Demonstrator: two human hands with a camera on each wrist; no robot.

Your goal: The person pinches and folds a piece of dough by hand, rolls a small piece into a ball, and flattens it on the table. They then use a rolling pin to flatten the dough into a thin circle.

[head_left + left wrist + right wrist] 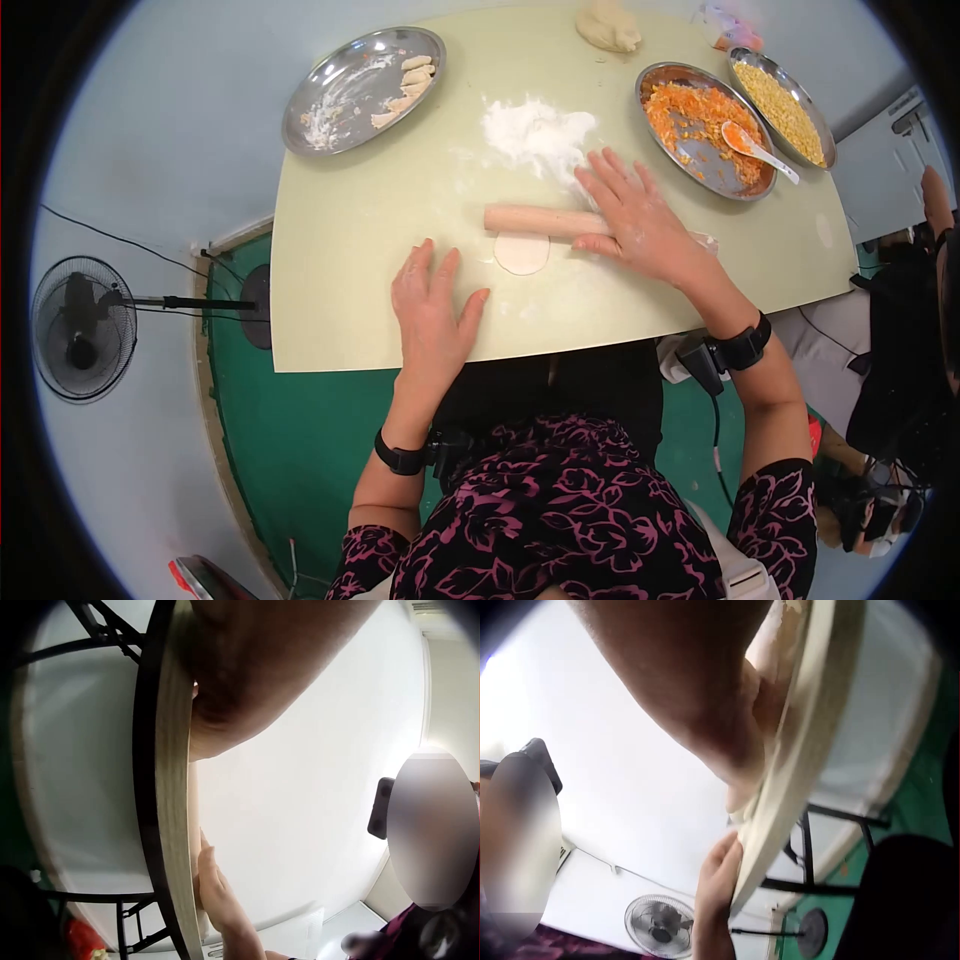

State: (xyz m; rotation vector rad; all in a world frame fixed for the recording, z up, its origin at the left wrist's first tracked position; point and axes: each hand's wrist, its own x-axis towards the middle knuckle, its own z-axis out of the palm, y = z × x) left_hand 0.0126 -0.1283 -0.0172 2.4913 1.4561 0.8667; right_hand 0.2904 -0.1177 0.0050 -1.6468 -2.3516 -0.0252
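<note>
A wooden rolling pin (530,220) lies crosswise on the table, overlapping the far edge of a flat round dough wrapper (522,256). My right hand (640,225) presses on the pin with its fingers stretched out, and it hides the pin's right part. To the left of the wrapper, my left hand (430,310) rests by the table's near side, fingers extended and holding nothing. White flour (538,135) is spread beyond the pin. In the right wrist view, the left hand (718,874) shows beside the table edge.
A metal plate (300,100) with flour and dough pieces (412,85) stands far left. At right, one dish (712,178) holds shredded orange filling and a spoon (760,152); another (829,145) holds yellow bits. A dough lump (607,25) sits at the back. A fan (85,328) stands left.
</note>
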